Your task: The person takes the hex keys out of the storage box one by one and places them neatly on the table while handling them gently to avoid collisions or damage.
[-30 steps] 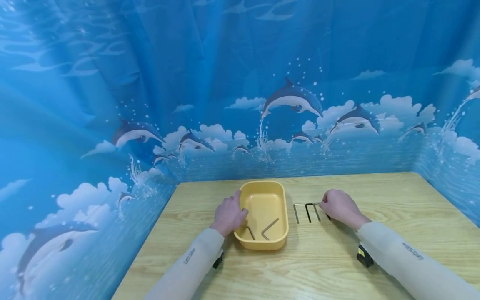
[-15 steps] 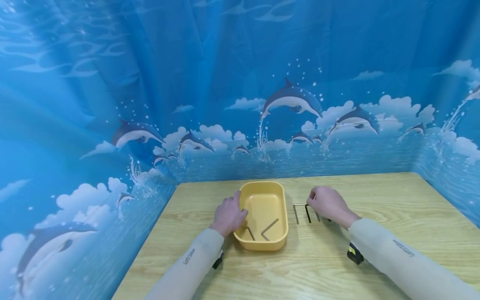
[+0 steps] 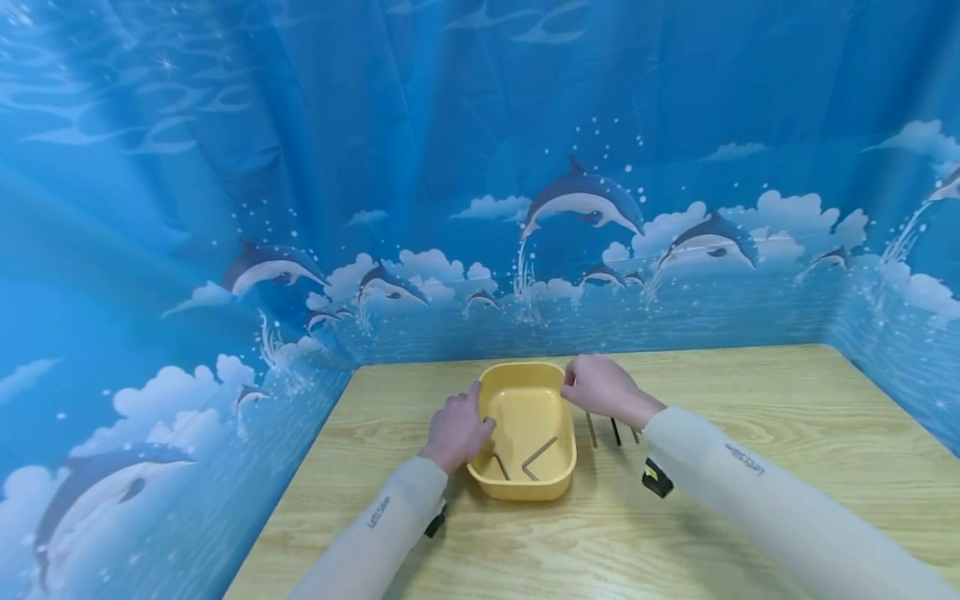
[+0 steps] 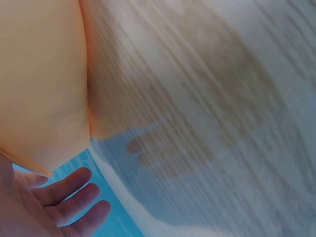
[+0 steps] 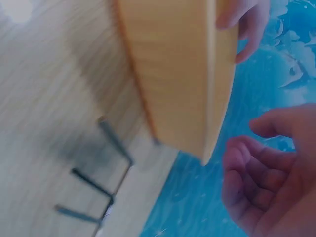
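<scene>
My left hand (image 3: pixel 456 432) grips the left rim of a yellow plastic bin (image 3: pixel 567 454), thumb over the edge, other fingers outside. In the left wrist view several of its fingers (image 4: pixel 71 202) extend past the bin's corner. Two L-shaped hex keys lie inside: one brownish (image 3: pixel 540 452), the other (image 3: pixel 502 467) partly hidden by the near left wall. My right hand (image 3: pixel 603 387) hovers by the bin's far right rim. Its fingers are loosely bent, thumb apart, with nothing seen between them. Below it lie a brownish hex key (image 3: pixel 592 430), a black hex key (image 3: pixel 616 431) and another hex key (image 3: pixel 636 436).
Everything rests on a light wood-grain table (image 3: pixel 525 550). Behind it and at the sides hangs a blue curtain (image 3: pixel 450 125) with dolphins and clouds. Cameras sit on both wrists, the right one (image 3: pixel 657 478) just above the table.
My right hand has moved left along the row of hex keys to the bin's right rim, its forearm now covering the row's right end. The left hand and bin have stayed put.
</scene>
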`<state>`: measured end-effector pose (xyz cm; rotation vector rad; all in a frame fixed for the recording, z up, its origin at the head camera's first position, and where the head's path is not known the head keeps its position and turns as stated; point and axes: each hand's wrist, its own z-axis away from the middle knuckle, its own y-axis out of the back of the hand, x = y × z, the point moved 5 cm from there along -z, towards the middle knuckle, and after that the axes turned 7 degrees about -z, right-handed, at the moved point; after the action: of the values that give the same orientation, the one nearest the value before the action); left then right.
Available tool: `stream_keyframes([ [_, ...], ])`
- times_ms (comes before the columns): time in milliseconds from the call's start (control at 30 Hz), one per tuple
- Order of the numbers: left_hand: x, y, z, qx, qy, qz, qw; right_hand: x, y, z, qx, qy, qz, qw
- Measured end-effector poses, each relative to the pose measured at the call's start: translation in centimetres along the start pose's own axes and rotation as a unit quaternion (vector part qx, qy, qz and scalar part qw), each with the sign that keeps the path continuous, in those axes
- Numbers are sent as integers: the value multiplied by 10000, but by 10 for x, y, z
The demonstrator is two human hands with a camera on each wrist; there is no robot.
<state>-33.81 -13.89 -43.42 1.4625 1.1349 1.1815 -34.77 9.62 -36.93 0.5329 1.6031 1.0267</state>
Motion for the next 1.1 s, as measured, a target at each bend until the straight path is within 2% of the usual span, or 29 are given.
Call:
stream_keyframes([
  [267, -1, 0, -1, -14, -11, 6, 10000, -30, -13, -16, -892, -91, -134, 9959],
  [500, -1, 1, -3, -6, -2, -82, 10000, -43, -31, -26, -1559, -130, -180, 9875],
  [833, -1, 1, -1, -31, -19, -59, 10000, -57, -59, -39, -1958, -257, 147, 9802],
  [967, 0, 0, 0, 89, -93, 21, 9999, -59, -71, -41, -2201, -373, 117, 9747],
  [1100, 0, 0, 1, 176, -158, -50, 9997, -64, -83, -40, -2528, -260, 220, 9669],
])
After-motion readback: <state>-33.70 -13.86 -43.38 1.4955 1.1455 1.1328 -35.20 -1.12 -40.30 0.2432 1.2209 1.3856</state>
